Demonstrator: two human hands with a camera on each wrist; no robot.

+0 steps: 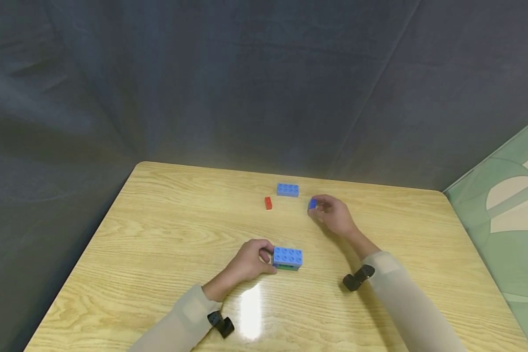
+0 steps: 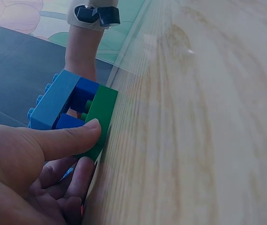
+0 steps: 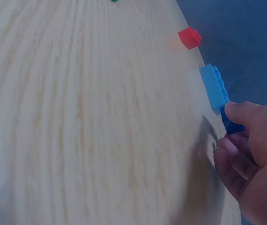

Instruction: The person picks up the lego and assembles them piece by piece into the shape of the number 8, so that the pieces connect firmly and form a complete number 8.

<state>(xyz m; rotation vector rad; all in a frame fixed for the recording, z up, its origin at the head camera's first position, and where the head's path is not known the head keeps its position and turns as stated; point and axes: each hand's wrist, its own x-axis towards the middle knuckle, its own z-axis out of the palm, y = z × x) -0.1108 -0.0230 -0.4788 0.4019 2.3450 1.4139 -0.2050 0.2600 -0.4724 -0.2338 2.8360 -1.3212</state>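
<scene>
My left hand (image 1: pixel 249 260) grips the left end of a toy brick assembly (image 1: pixel 287 257) on the table. The left wrist view shows its layers: a green brick (image 2: pixel 101 105) at the bottom, two dark blue bricks with a gap between them, and a long light blue brick (image 2: pixel 54 101) on top. Farther back and to the right, my right hand (image 1: pixel 334 215) pinches a small dark blue brick (image 1: pixel 312 204) between thumb and fingers. Left of that hand lie a long light blue brick (image 1: pixel 288 189) and a small red brick (image 1: pixel 268 203).
The wooden table (image 1: pixel 158 220) has its far edge just behind the loose bricks. A dark curtain (image 1: pixel 246 88) hangs behind it, and a green and white patterned panel (image 1: pixel 510 210) stands at the right. Light glares off the tabletop beside the left wrist.
</scene>
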